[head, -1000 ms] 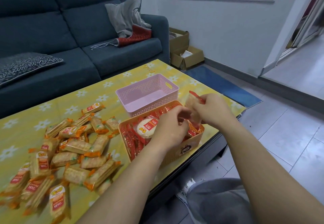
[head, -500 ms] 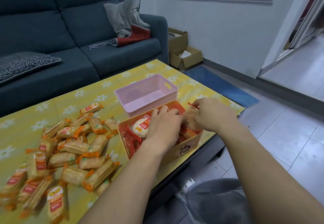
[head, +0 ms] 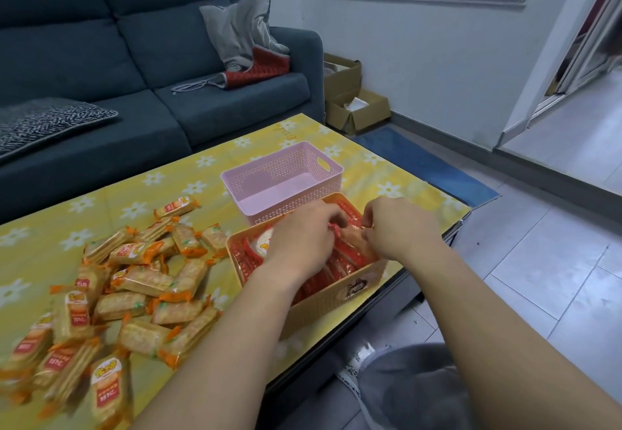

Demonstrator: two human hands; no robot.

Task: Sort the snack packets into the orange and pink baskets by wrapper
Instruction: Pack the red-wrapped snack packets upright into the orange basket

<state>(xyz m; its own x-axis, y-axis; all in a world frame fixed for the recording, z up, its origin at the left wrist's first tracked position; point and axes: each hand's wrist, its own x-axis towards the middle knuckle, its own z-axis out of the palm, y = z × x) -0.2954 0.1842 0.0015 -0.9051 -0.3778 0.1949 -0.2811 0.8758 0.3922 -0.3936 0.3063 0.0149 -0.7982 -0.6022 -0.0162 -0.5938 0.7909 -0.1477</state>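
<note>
The orange basket (head: pixel 323 301) stands near the table's front right edge, filled with red-wrapped snack packets (head: pixel 340 261). Both my hands are down inside it. My left hand (head: pixel 303 241) and my right hand (head: pixel 397 227) each pinch an end of one red-wrapped packet (head: pixel 353 239) lying on top of the others. Behind it, the pink basket (head: pixel 286 177) holds nothing. A heap of orange-wrapped packets (head: pixel 134 288) lies spread over the left of the yellow flowered tablecloth (head: pixel 387 177).
A dark blue sofa (head: pixel 134 59) with a grey cushion runs behind the table. Cardboard boxes (head: pixel 356 106) sit on the floor by the wall, beside a blue mat (head: pixel 430 160). My knee in grey cloth (head: pixel 414 389) is below the table's front edge.
Both hands have gone down from above the orange basket into it, carrying the red-wrapped packet, which now lies on the packets inside.
</note>
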